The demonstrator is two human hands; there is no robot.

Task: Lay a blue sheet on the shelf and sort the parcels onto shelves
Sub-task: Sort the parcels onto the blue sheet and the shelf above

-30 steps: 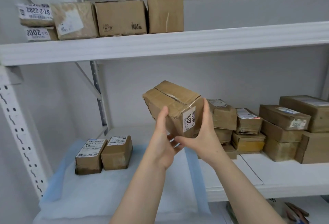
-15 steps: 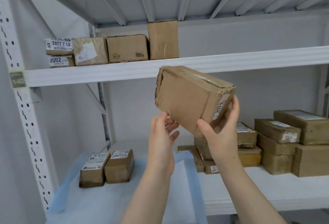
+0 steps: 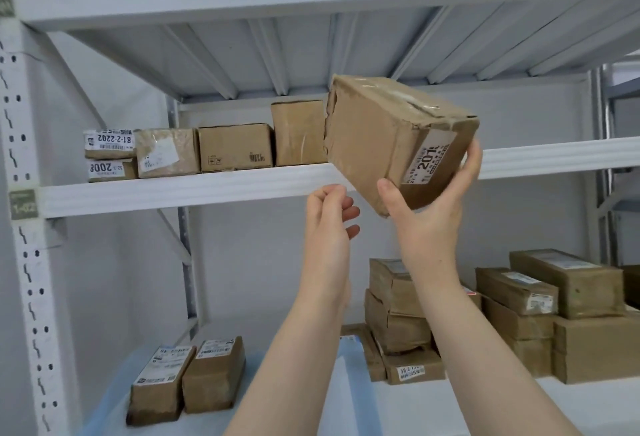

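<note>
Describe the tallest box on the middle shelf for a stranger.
On the white middle shelf, a row of brown boxes sits at the left. The box at the row's right end is it. It alone stands upright, taller than its neighbours, with no label showing.

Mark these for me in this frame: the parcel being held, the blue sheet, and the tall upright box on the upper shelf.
held parcel (image 3: 374,137), head view, broad brown side.
blue sheet (image 3: 351,373), head view, blue edge between forearms.
upright box (image 3: 298,134), head view, front face.
</note>
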